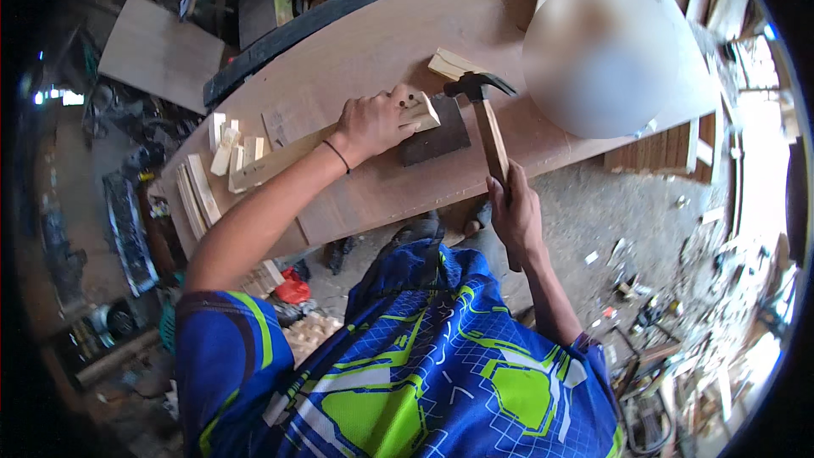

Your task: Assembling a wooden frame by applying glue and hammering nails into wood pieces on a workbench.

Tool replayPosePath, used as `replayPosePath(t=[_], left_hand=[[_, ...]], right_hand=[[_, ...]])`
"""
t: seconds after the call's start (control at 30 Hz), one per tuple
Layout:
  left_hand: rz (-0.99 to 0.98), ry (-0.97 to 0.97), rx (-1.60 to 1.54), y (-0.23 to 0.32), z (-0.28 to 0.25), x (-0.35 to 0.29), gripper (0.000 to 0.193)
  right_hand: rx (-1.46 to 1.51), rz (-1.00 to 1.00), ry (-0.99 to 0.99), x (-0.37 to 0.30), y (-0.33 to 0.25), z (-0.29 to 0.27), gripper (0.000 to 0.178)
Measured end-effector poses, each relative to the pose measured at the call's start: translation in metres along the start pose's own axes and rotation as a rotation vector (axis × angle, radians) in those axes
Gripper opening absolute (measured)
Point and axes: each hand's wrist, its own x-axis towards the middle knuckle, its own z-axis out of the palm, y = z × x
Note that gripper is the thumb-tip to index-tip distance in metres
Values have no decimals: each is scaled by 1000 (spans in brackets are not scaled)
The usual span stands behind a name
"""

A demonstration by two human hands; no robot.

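Note:
My left hand [370, 125] is closed around the end of a pale wooden piece [421, 110], with a dark cord on its wrist. Two dark round spots show on the piece's top face beside my fingers. Beneath that end lies a dark flat block [441, 137] on the workbench [365, 59]. In my right hand [517, 214] is a claw hammer [493, 137], gripped low on its wooden handle. The hammer's dark head is raised just right of the wooden piece, apart from it. A long pale strip [284, 166] runs under my left forearm; whether it joins the held piece is hidden.
A small wood offcut [454, 64] lies beyond the hammer head. Several short wood pieces [225, 148] and long strips [197, 191] sit at the bench's left end. A blurred patch covers the bench's right end. Debris [644, 305] litters the floor on the right.

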Motion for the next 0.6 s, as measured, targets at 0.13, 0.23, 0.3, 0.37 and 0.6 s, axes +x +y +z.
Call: replayPosePath(t=[0.13, 0.23, 0.3, 0.37, 0.6], left_hand=[[22, 47, -57, -8, 4, 0, 54], [34, 43, -46, -3, -4, -4, 53], [25, -24, -61, -3, -6, -4, 52], [61, 41, -90, -6, 0, -6, 51], [52, 58, -69, -6, 0, -5, 53]], right_hand=[[-106, -357, 44, -15, -45, -29, 37], [-135, -639, 58, -15, -83, -40, 38], [-318, -370, -95, -11, -96, -39, 35], [-474, -301, -185, -3, -94, -36, 33], [-386, -630, 127, -18, -81, -39, 46]])
